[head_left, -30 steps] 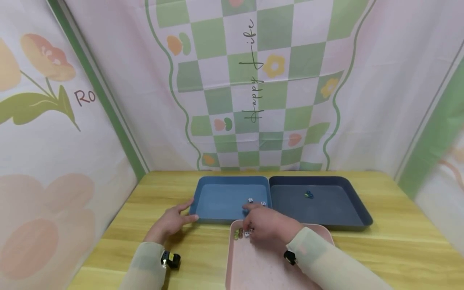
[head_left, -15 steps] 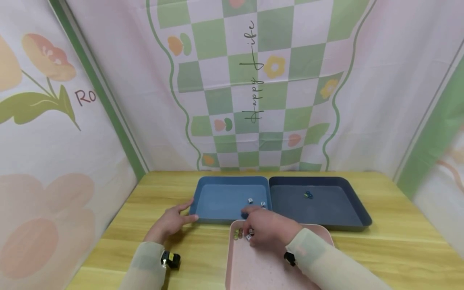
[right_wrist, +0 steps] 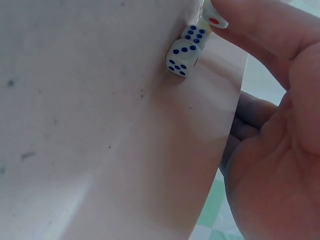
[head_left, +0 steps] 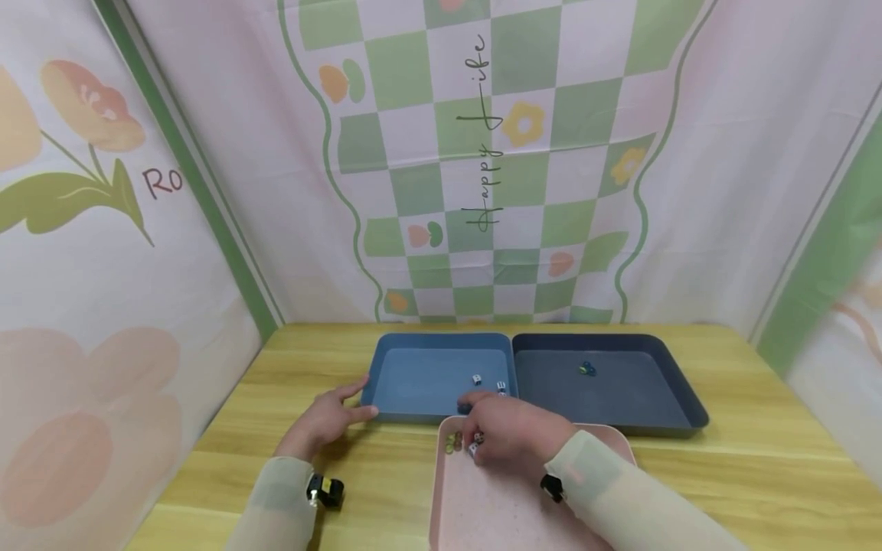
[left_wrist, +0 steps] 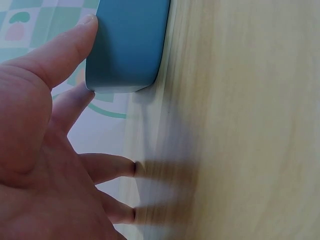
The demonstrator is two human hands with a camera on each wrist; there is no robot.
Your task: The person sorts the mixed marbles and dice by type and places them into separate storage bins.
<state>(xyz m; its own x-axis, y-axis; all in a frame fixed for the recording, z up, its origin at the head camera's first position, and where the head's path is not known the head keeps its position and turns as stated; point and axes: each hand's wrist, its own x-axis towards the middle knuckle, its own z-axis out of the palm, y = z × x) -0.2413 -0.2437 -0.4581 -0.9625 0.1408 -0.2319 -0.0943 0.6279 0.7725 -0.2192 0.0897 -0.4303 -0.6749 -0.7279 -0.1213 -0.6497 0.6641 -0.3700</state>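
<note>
The right hand reaches over the far rim of a pink tray. Its thumb presses a white die with a red pip in the right wrist view; the opposing fingertip is hidden there. Two more dice with blue pips lie in the tray close by. The left hand touches the left end of a blue tray, thumb and index finger spread straight along its rim. Its other fingers reach down to the table.
Several small green and brown bead-like pieces lie in the pink tray's far left corner. Dice sit in the blue tray. A dark tray adjoins it on the right, with small blue and yellow pieces inside.
By the right hand's fingertips, the dice in the pink tray have shifted slightly, one drawn in toward the thumb. The left hand stays at the blue tray.
</note>
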